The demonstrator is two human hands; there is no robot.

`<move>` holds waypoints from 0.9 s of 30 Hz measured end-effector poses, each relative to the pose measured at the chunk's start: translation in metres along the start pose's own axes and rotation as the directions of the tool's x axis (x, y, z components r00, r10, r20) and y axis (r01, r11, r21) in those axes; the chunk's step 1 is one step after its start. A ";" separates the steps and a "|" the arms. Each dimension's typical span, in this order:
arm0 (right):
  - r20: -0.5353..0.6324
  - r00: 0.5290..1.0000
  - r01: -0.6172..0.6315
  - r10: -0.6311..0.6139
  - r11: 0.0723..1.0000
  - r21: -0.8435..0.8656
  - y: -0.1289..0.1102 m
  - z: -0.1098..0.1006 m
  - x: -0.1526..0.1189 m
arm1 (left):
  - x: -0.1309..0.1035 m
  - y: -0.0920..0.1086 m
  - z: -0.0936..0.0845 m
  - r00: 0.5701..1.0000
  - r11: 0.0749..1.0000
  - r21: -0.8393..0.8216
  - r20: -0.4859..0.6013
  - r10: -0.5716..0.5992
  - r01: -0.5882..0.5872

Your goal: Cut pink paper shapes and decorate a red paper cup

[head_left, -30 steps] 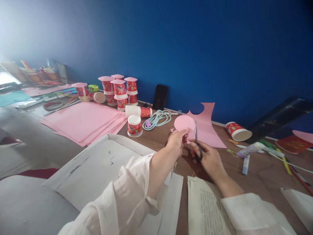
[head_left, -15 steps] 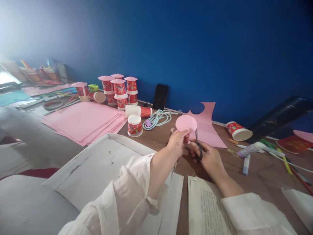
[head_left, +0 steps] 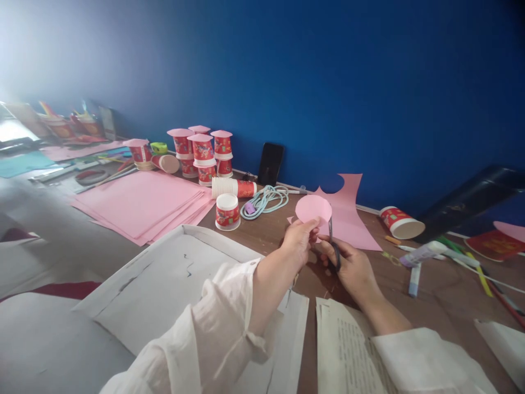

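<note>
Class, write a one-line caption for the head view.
Scissors in the right hand meet a pink paper disc in the left.

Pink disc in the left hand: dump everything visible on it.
The pink disc looks like thin, plain paper, roughly round, with no print or marks showing. The left hand pinches its lower edge, thumb on the near face, and it stands tilted up, face toward the camera. The scissors in the right hand have their blades at its right edge; contact is unclear. Behind it lies a cut pink sheet.
</note>
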State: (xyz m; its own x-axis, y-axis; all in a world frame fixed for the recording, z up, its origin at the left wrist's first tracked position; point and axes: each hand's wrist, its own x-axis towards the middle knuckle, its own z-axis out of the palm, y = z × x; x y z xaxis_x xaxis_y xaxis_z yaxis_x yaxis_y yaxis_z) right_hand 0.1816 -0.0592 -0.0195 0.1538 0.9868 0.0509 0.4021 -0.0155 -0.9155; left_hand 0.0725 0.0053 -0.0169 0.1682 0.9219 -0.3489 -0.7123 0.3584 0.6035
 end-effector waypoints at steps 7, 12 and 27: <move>-0.060 0.997 0.041 -0.042 0.999 -0.019 0.007 -0.004 0.003 | -0.001 -0.001 -0.002 0.995 0.988 0.131 0.062 0.077 -0.084; -0.255 0.967 0.016 -0.003 0.998 0.052 0.003 -0.010 0.004 | -0.005 0.000 -0.002 0.983 0.967 0.234 0.173 0.055 -0.095; -0.280 0.957 0.171 -0.075 0.926 0.337 0.008 -0.028 0.006 | -0.012 0.002 -0.006 0.920 0.922 0.386 0.348 -0.177 0.032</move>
State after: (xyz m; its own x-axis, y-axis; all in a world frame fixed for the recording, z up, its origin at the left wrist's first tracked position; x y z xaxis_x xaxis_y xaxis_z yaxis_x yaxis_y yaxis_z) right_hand 0.2110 -0.0579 -0.0154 0.3698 0.9004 0.2293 0.0948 0.2089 -0.9733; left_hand 0.0645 -0.0063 -0.0158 0.5186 0.8362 -0.1784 -0.3886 0.4164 0.8220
